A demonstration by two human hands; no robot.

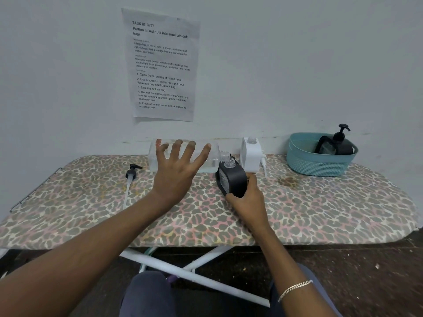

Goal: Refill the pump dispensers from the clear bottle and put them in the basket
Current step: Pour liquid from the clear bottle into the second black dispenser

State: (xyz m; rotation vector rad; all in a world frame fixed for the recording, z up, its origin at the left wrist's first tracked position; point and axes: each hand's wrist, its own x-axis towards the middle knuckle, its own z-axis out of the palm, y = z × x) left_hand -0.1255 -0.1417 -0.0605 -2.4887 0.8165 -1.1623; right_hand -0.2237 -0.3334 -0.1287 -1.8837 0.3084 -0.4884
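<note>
Main risk, from the near side outward: a spill onto the leopard-print ironing board (320, 213). Narrow open neck on the black dispenser bottle (231, 179), tipped left and off upright, met by the equally narrow mouth of the clear bottle (183, 156), which lies almost level. Mouths touching or just apart, hard to tell. Any slip of either bottle, or a sudden gulp of liquid, and probably a splash past the neck, over the knuckles and into the cloth cover.

Nearest, the right hand (242, 200): clamped round the lower body of the black dispenser bottle, thumb on the near face, fingers curled behind, chain bracelet (295, 288) at the wrist.

A little farther, the left hand (176, 172): wide open, fingers straight and fanned across the near side of the clear bottle, thumb toward its shoulder. Apparently steadying rather than gripping, with contact not fully clear. A weak hold, so a possible roll or drop.

Left of that, flat on the board: a black pump head (132, 173) with its long tube, off its bottle.

Just behind the black dispenser bottle: a white dispenser bottle (250, 156), upright, neck open, white pump (264, 165) leaning beside it.

Far right, near the wall: a teal basket (320, 165), already holding one black pump dispenser (341, 143) with its pump on.

Above, fixed to the wall: a printed task sheet (162, 65).
</note>
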